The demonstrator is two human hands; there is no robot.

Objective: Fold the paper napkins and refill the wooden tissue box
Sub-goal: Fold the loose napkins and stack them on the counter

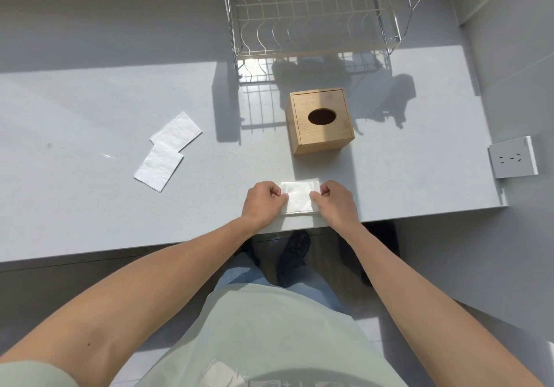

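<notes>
On the grey counter point(90, 102), the left hand point(263, 199) and right hand point(334, 199) pinch a white napkin point(299, 196) at 6 o'clock (box point(319, 120) at 12). Uneven pulling could tear it.

Wire dish rack point(311, 15) behind on the counter point(90, 111); wall socket point(512, 157) at right.

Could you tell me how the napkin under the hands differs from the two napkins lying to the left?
The napkin under the hands sits square to the counter's front edge, pinched at both sides by the left hand and right hand. The two left napkins lie untouched, angled, one overlapping the other. All are white, creased paper.
</notes>
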